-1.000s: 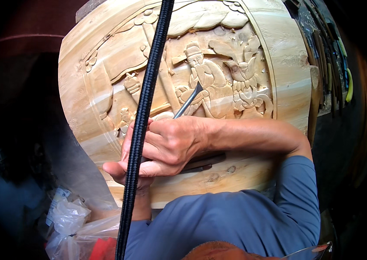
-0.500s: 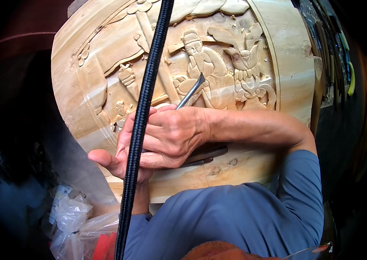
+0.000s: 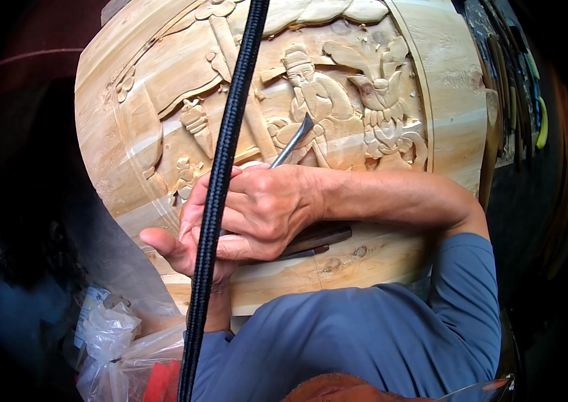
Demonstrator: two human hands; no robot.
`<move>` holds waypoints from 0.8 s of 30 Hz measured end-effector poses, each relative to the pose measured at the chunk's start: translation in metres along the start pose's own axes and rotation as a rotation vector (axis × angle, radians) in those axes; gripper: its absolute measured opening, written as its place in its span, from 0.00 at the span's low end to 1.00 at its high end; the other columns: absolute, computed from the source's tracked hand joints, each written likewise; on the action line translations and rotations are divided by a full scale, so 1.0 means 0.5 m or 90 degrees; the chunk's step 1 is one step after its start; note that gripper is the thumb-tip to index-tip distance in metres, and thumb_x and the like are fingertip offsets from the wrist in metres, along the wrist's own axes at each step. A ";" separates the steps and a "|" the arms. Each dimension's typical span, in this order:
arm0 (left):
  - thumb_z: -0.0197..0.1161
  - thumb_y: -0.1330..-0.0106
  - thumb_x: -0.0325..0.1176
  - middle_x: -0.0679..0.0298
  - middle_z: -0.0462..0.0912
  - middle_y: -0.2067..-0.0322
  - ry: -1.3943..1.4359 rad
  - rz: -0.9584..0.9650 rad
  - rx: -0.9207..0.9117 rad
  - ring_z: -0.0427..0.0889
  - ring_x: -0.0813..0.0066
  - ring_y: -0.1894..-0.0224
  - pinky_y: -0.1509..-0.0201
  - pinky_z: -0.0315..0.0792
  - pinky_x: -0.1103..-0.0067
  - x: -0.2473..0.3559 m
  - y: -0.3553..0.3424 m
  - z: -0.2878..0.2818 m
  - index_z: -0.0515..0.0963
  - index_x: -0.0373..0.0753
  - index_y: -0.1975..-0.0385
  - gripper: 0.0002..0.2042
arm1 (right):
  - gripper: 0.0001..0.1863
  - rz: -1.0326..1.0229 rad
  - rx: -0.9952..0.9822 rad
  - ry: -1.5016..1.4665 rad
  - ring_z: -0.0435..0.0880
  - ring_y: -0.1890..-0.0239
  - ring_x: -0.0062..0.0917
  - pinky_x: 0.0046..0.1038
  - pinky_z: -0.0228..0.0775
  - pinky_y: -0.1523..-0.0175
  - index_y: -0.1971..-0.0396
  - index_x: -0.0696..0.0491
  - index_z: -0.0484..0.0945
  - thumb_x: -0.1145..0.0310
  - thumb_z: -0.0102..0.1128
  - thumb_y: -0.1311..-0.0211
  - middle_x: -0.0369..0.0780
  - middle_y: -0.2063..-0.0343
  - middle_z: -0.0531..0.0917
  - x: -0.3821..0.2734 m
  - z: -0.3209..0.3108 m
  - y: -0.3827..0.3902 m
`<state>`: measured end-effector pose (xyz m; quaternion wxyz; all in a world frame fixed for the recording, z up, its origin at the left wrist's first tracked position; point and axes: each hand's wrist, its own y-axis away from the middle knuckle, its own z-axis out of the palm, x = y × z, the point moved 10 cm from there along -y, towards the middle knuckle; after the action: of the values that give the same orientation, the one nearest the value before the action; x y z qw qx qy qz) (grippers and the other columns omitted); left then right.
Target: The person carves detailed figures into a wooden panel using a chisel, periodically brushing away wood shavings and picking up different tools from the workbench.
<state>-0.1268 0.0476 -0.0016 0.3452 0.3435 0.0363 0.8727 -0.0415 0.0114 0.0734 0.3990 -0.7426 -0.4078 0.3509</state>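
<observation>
Right grip (image 3: pixel 254 211) clasped around chisel (image 3: pixel 292 145) | left grip (image 3: pixel 180 253) against it, hold unclear | blade over carved figure (image 3: pixel 337 107), contact unclear | risk: uneven push might skid the edge, scarring the carving

The head view looks from above, through the left of two fisheye cameras worn side by side, steeply down over the grey-blue shirt (image 3: pixel 377 335) at the lower edge. It faces the carved wooden panel (image 3: pixel 455 100) from its near side, close enough that the panel's far edge runs out at the top. The right grip (image 3: pixel 260 213) sits just left of centre. A black braided cord (image 3: pixel 233 120) slants between lens and panel, from upper to lower edge. Straight lines bow outward, and the corners fall to black.
</observation>
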 end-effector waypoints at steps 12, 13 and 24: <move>0.53 0.45 0.96 0.44 0.84 0.36 -0.061 -0.022 0.033 0.83 0.57 0.32 0.19 0.70 0.66 0.004 -0.003 -0.005 0.72 0.19 0.30 0.71 | 0.18 0.007 0.002 0.015 0.85 0.77 0.25 0.32 0.74 0.75 0.55 0.59 0.83 0.63 0.66 0.42 0.35 0.77 0.78 0.003 0.004 0.002; 0.53 0.45 0.96 0.45 0.84 0.36 -0.062 -0.023 0.030 0.83 0.57 0.33 0.19 0.70 0.67 0.004 -0.003 -0.005 0.72 0.19 0.30 0.71 | 0.18 0.005 -0.005 0.013 0.85 0.77 0.25 0.32 0.74 0.75 0.55 0.59 0.83 0.63 0.66 0.42 0.35 0.77 0.78 0.003 0.007 0.003; 0.52 0.35 0.91 0.48 0.87 0.40 -0.134 -0.038 0.061 0.85 0.61 0.36 0.22 0.73 0.68 0.010 -0.007 -0.017 0.73 0.20 0.31 0.65 | 0.19 0.009 0.004 0.025 0.86 0.77 0.26 0.32 0.76 0.75 0.55 0.60 0.82 0.63 0.65 0.41 0.37 0.76 0.80 0.007 0.010 0.005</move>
<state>-0.1327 0.0547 -0.0060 0.3563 0.4480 0.0520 0.8183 -0.0435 0.0153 0.0681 0.4065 -0.7509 -0.3935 0.3407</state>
